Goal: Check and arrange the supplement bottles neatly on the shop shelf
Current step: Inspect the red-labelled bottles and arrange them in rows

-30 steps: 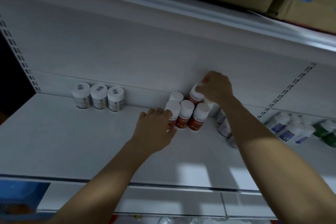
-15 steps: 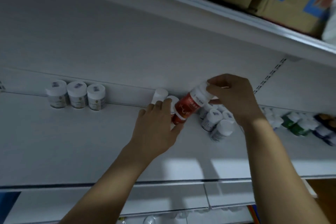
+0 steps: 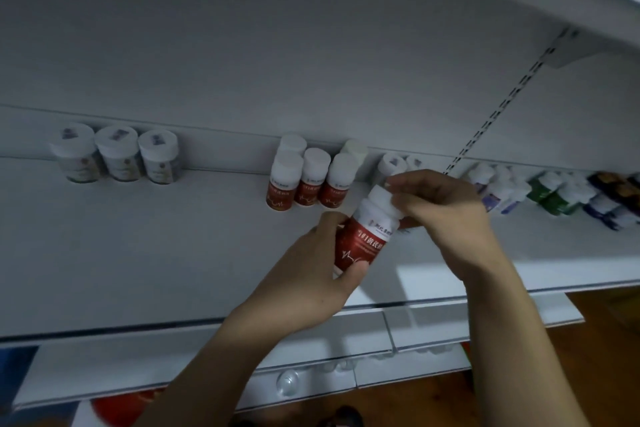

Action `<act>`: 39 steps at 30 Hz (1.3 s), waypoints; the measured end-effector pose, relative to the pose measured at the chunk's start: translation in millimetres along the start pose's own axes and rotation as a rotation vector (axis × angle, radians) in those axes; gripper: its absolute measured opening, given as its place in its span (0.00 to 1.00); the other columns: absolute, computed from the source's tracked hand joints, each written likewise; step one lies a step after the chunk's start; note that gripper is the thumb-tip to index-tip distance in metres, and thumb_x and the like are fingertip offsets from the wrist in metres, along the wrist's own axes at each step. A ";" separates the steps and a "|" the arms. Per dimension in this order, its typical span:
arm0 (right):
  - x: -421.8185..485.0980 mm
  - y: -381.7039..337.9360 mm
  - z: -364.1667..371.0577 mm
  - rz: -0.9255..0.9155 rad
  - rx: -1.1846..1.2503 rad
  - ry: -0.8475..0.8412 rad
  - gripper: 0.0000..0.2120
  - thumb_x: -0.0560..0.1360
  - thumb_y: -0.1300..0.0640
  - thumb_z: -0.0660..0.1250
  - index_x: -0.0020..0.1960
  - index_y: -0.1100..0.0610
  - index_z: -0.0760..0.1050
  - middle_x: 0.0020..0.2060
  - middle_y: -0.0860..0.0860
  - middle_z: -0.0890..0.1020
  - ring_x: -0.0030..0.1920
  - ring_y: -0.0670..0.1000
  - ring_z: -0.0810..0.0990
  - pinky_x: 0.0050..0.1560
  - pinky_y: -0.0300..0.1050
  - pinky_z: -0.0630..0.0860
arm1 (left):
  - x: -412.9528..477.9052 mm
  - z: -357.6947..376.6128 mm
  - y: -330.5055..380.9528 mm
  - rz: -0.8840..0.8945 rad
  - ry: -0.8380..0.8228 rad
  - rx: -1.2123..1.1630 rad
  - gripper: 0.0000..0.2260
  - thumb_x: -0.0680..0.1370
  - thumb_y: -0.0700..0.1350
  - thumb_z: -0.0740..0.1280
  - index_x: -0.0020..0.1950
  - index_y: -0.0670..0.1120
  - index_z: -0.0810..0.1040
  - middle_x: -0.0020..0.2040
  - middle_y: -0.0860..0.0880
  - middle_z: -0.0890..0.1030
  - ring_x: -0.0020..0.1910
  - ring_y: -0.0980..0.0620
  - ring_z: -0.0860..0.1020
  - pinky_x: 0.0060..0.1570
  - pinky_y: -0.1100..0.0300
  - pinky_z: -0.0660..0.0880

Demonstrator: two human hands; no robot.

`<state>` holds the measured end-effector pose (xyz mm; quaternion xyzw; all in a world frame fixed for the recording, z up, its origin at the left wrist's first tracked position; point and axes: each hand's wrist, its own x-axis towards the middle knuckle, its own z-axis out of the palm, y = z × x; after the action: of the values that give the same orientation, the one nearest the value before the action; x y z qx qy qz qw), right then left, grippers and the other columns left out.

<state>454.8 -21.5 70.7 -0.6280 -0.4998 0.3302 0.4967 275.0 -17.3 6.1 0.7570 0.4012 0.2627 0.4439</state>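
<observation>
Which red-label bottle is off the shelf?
The tilted bottle: left hand at its base, right hand on its cap. The others stand upright on the shelf.

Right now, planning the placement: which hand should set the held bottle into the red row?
Left, likely: the left hand wraps the red bottle by its body, nearer the red row; the right hand only grips its cap.

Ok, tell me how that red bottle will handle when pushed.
The red bottle looks rigid, so probably won't deform in the left hand. Tall and narrow, it may tip if nudged; toppled, its round body likely rolls.
</observation>
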 end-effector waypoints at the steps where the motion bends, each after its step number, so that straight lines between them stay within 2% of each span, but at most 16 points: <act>1: -1.4 2.0 1.1 0.009 0.004 0.001 0.10 0.73 0.70 0.68 0.45 0.58 0.82 0.38 0.49 0.86 0.36 0.46 0.83 0.34 0.38 0.77 | -1.1 0.5 1.3 -0.003 -0.017 -0.026 0.23 0.78 0.54 0.67 0.69 0.58 0.61 0.60 0.57 0.75 0.54 0.61 0.76 0.54 0.62 0.75; 4: -7.1 10.5 7.2 0.077 0.056 0.010 0.07 0.74 0.67 0.66 0.43 0.58 0.82 0.37 0.51 0.85 0.37 0.48 0.82 0.36 0.41 0.78 | -4.6 2.9 7.7 -0.002 -0.092 -0.058 0.28 0.77 0.55 0.67 0.72 0.62 0.55 0.58 0.63 0.72 0.54 0.65 0.75 0.53 0.66 0.75; 7: -13.6 18.9 9.7 0.142 0.110 -0.014 0.06 0.75 0.63 0.67 0.47 0.58 0.82 0.41 0.53 0.85 0.41 0.49 0.83 0.39 0.43 0.80 | -8.2 5.9 10.2 -0.012 -0.044 -0.074 0.31 0.75 0.57 0.70 0.71 0.66 0.55 0.53 0.67 0.71 0.50 0.70 0.73 0.46 0.73 0.73; 9: -17.1 21.2 9.2 0.155 0.116 -0.081 0.07 0.75 0.62 0.67 0.50 0.55 0.82 0.43 0.51 0.85 0.43 0.49 0.83 0.40 0.45 0.81 | -11.2 8.8 10.1 -0.028 0.014 -0.112 0.32 0.72 0.57 0.73 0.69 0.67 0.58 0.53 0.66 0.72 0.47 0.70 0.74 0.41 0.75 0.71; 12: -19.2 21.4 8.1 0.144 0.192 -0.122 0.09 0.75 0.63 0.67 0.49 0.52 0.83 0.44 0.51 0.86 0.42 0.49 0.83 0.39 0.47 0.80 | -13.7 13.3 8.5 -0.030 0.099 -0.153 0.33 0.67 0.58 0.77 0.67 0.65 0.64 0.53 0.61 0.74 0.43 0.65 0.76 0.38 0.74 0.71; 14: -19.5 21.7 6.3 0.130 0.262 -0.140 0.10 0.71 0.62 0.67 0.48 0.52 0.84 0.47 0.55 0.85 0.44 0.51 0.83 0.40 0.47 0.79 | -13.0 16.8 8.6 -0.015 0.122 -0.165 0.36 0.64 0.59 0.78 0.67 0.65 0.65 0.54 0.61 0.73 0.44 0.62 0.77 0.41 0.71 0.74; 19: -17.0 25.4 -1.9 0.138 0.408 -0.110 0.12 0.65 0.60 0.66 0.46 0.53 0.84 0.52 0.66 0.81 0.49 0.63 0.79 0.50 0.59 0.73 | -8.9 27.2 16.5 0.020 0.083 -0.238 0.39 0.61 0.61 0.78 0.66 0.68 0.61 0.60 0.60 0.71 0.53 0.59 0.78 0.49 0.61 0.80; 23: -16.4 31.6 -7.9 0.124 0.463 -0.112 0.17 0.61 0.55 0.69 0.48 0.56 0.83 0.54 0.70 0.79 0.50 0.65 0.77 0.51 0.62 0.69 | -9.2 31.8 21.1 0.059 0.075 -0.226 0.40 0.63 0.54 0.81 0.65 0.69 0.60 0.60 0.62 0.66 0.53 0.62 0.74 0.46 0.70 0.76; 26: -17.3 36.2 -13.3 0.125 0.474 -0.118 0.18 0.61 0.56 0.69 0.51 0.58 0.81 0.52 0.67 0.81 0.50 0.63 0.78 0.50 0.58 0.71 | -10.8 34.5 22.6 0.082 0.085 -0.218 0.40 0.63 0.52 0.81 0.63 0.70 0.59 0.60 0.64 0.62 0.54 0.65 0.71 0.44 0.75 0.73; 30: -19.4 35.4 -18.4 0.143 0.456 -0.069 0.15 0.66 0.59 0.64 0.51 0.59 0.79 0.44 0.56 0.85 0.44 0.55 0.80 0.44 0.49 0.73 | -11.4 39.6 24.7 0.095 0.093 -0.193 0.40 0.63 0.51 0.81 0.64 0.68 0.60 0.61 0.65 0.62 0.56 0.70 0.69 0.47 0.79 0.69; 32: -19.7 33.4 -18.2 0.146 0.440 -0.027 0.13 0.67 0.58 0.65 0.51 0.57 0.80 0.39 0.51 0.84 0.40 0.50 0.80 0.40 0.46 0.75 | -11.2 41.9 24.3 0.085 0.126 -0.203 0.37 0.64 0.50 0.81 0.64 0.67 0.63 0.60 0.63 0.66 0.55 0.69 0.70 0.47 0.77 0.70; 35: -19.7 29.7 -18.2 0.139 0.412 0.014 0.09 0.68 0.56 0.69 0.48 0.54 0.81 0.40 0.50 0.83 0.40 0.48 0.80 0.37 0.43 0.76 | -10.7 42.6 19.7 0.029 0.191 -0.272 0.31 0.67 0.50 0.79 0.62 0.67 0.67 0.59 0.63 0.74 0.54 0.65 0.76 0.47 0.71 0.74; 37: -19.7 27.3 -18.4 0.115 0.381 -0.002 0.04 0.72 0.57 0.69 0.45 0.52 0.82 0.40 0.49 0.83 0.41 0.47 0.80 0.37 0.43 0.76 | -10.7 41.7 18.3 0.001 0.200 -0.305 0.27 0.69 0.49 0.77 0.61 0.67 0.68 0.57 0.63 0.76 0.53 0.64 0.77 0.47 0.72 0.74; 39: -20.1 26.4 -18.2 0.099 0.371 -0.021 0.09 0.75 0.60 0.66 0.41 0.51 0.82 0.38 0.47 0.83 0.39 0.45 0.80 0.37 0.42 0.75 | -11.2 40.8 20.7 0.000 0.200 -0.319 0.25 0.71 0.47 0.76 0.59 0.67 0.68 0.56 0.62 0.77 0.51 0.63 0.78 0.44 0.73 0.74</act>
<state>473.6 -46.2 49.1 -0.5460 -0.4039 0.4472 0.5821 307.4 -51.5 4.9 0.6470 0.3965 0.3970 0.5163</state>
